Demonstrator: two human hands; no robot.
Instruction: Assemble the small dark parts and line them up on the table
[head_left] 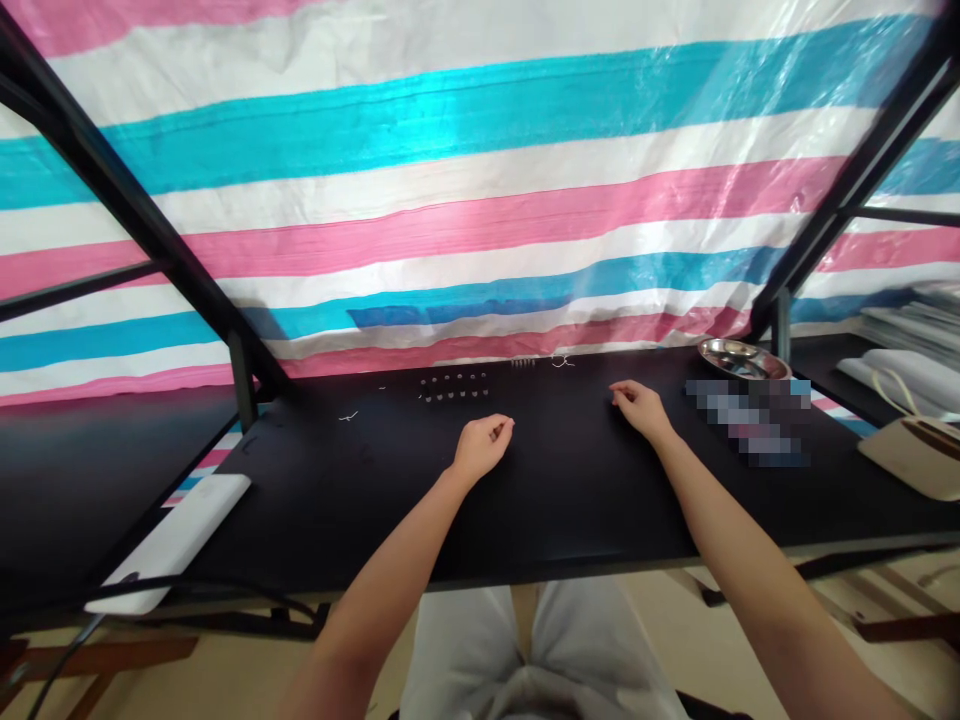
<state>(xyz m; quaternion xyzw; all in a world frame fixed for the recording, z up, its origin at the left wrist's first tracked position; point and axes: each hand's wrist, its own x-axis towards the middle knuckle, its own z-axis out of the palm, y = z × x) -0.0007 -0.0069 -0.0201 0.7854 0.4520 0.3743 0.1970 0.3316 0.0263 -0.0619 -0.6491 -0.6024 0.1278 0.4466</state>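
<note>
Over the middle of the black table [570, 500], my left hand [484, 447] is closed, thumb and forefinger pinched together. Whatever may be between its fingertips is too small to make out. Just beyond it lie two short rows of small pale, roundish pieces [454, 388]. My right hand [639, 407] hovers or rests farther right, fingers curled and tips pressed together; any content is hidden. Behind the hands, close to the striped sheet, are a row of small slim pieces [523, 363] and a thin white string-like piece [562, 361].
A shiny metal dish [742, 360] stands at the back right beside a blurred-out patch [750, 425]. On the right edge sits a cream bag [911, 455]. A white power strip [169, 545] with a black cable lies left. Black frame bars flank a striped sheet [480, 230].
</note>
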